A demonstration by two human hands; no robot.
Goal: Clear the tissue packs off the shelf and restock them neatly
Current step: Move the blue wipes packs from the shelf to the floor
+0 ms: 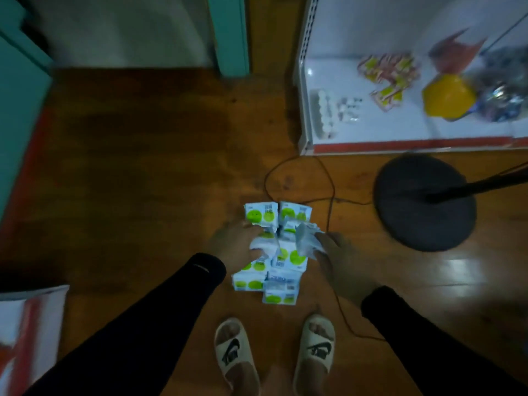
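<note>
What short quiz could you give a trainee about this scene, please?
1. True or false: the tissue packs lie on the white shelf.
2. What is the black cable lying next to? A) the round black stand base B) a bucket C) a chair
3. Fill in: the left hand and the right hand both reach into the pile on the wooden ____.

Key: 1 false, they lie on the floor; 2 A; 3 floor.
</note>
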